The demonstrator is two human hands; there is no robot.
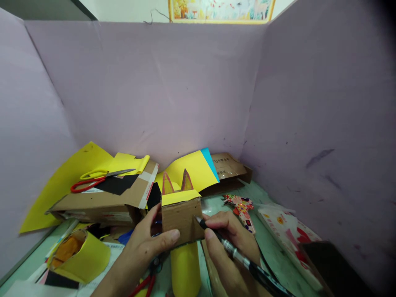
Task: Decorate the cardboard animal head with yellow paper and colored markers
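My left hand (147, 241) grips a small cardboard box figure (181, 218) that has a yellow paper top and two pointed ears edged in red. Its fingers wrap the left side and front of the box. My right hand (227, 243) holds a black marker pen (238, 258) in a writing grip. The pen's tip touches the right front face of the cardboard box. Below the box stands a yellow paper cylinder (185, 270).
Red and yellow scissors (95, 179) lie on a flattened cardboard box (105, 202) at the left, with yellow paper sheets (68, 181) behind. A curled yellow paper piece (82, 258) lies near left. A patterned paper piece (243, 208) and a printed packet (289, 235) lie right. Purple partition walls (173, 90) enclose the desk.
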